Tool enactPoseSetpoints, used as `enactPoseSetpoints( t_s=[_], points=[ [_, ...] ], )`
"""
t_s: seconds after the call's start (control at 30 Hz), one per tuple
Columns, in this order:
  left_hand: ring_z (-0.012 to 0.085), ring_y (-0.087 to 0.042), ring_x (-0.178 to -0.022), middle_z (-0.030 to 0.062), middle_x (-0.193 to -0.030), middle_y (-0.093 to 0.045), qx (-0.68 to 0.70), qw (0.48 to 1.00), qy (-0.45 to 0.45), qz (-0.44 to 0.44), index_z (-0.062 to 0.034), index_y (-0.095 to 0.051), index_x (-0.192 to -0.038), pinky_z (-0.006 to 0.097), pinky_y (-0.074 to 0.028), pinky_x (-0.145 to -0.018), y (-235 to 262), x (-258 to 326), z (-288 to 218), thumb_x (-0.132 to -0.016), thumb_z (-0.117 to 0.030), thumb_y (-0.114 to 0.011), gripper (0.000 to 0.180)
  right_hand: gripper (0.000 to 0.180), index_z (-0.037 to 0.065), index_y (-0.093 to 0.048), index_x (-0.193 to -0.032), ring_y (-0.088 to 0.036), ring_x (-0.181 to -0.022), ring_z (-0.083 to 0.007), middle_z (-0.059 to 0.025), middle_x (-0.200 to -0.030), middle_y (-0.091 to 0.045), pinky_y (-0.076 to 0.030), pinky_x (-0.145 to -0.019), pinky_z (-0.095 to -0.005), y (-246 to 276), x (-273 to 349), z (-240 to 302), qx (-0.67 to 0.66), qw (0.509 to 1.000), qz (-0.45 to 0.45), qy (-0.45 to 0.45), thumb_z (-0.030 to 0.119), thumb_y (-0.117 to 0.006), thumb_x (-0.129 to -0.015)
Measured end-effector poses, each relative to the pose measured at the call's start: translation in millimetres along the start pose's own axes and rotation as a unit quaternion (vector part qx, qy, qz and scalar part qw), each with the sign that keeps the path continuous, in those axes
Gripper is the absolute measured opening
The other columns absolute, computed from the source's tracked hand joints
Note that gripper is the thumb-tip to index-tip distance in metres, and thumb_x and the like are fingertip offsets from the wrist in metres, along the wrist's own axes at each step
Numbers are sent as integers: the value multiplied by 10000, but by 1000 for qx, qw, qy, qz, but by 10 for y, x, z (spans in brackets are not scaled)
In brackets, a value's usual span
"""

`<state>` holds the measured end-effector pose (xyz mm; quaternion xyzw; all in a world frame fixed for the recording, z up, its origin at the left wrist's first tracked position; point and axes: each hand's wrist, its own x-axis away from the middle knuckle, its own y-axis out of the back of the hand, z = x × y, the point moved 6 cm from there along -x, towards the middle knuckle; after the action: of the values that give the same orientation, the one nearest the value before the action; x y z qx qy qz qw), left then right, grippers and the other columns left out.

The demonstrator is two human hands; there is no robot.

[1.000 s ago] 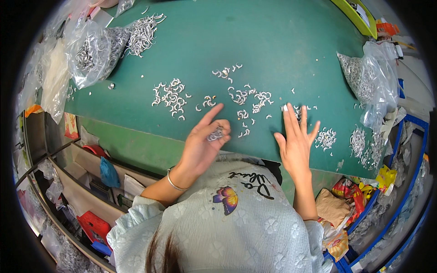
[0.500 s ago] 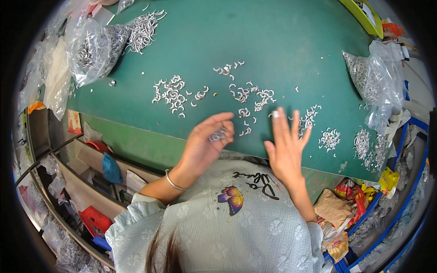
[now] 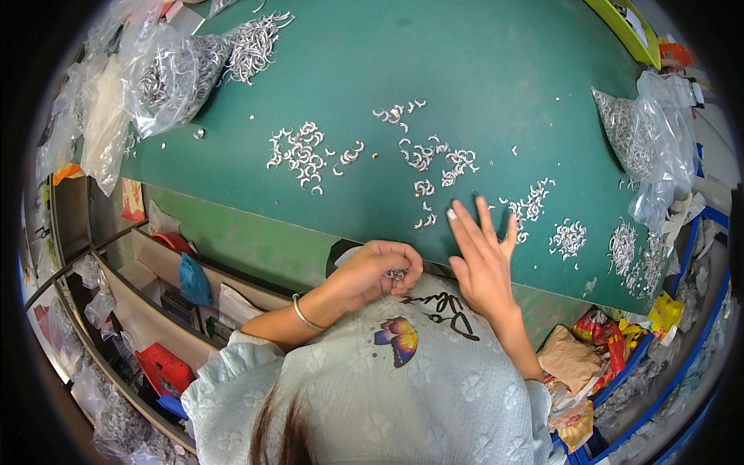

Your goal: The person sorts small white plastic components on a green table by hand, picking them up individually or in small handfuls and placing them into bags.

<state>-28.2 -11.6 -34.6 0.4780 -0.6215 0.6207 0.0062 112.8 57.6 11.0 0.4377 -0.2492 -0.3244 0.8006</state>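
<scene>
My left hand (image 3: 380,271) is curled closed in front of my shirt, just off the near table edge. A clutch of small silver crescent-shaped metal pieces (image 3: 397,274) shows between its fingers. My right hand (image 3: 484,260) has its fingers spread, palm down, over the near part of the green table (image 3: 341,70); no piece shows in it. Just beyond its fingertips lie loose crescents (image 3: 460,166), with a smaller group (image 3: 425,221) to its left. On its right side are a scattered cluster (image 3: 530,203) and a rounder pile (image 3: 569,239).
Another crescent pile (image 3: 298,151) lies left of centre. A clear bag (image 3: 174,81) of crescents spills at the far left; a second filled bag (image 3: 632,136) sits at the right. More crescents (image 3: 622,246) lie near the right corner. A yellow-green bin (image 3: 628,31) stands far right.
My left hand has drawn back toward my body from over the table, and its fingers have curled tighter round the crescents. My right hand has shifted slightly nearer, still spread.
</scene>
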Motion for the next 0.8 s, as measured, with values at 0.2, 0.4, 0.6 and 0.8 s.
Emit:
enactPoseSetpoints(
  t_s=[0.2, 0.4, 0.6, 0.8],
  points=[
    [122, -514, -644, 54, -739, -576, -60, 997, 44, -2, 17, -643, -904, 237, -416, -574, -53, -2, 32, -904, -56, -486, 174, 609, 25, -468, -1347, -298, -1401, -321, -84, -1469, -400, -89, -1076, -669, -23, 110, -10, 26, 999, -6, -34, 199, -660, -796],
    [234, -645, -941, 146, -986, -652, -25, 997, 64, -27, 57, -621, -1042, 336, -539, -826, 180, -67, 297, -955, -96, -483, 224, 670, 52, -469, -1356, -290, -1406, -312, -79, -1474, -394, -151, -1067, -678, -154, 357, 75, -27, 998, 47, 17, 242, -706, -759],
    [283, -633, -1016, 171, -1159, -597, 117, 988, 73, -69, 70, -561, -1128, 440, -522, -925, 298, -234, 383, -961, -93, -483, 247, 625, 84, -494, -1350, -325, -1395, -314, -72, -1452, -433, -187, -1072, -650, -200, 359, 243, -165, 975, 19, 146, 227, -690, -774],
    [263, -647, -920, 176, -1003, -650, 32, 995, 85, -28, 72, -593, -1099, 395, -542, -820, 355, -266, 359, -959, -121, -518, 249, 679, 68, -473, -1367, -291, -1400, -289, -62, -1508, -341, -182, -1070, -655, -265, -94, 280, 12, 999, 7, 52, 287, -687, -761]
  ],
)
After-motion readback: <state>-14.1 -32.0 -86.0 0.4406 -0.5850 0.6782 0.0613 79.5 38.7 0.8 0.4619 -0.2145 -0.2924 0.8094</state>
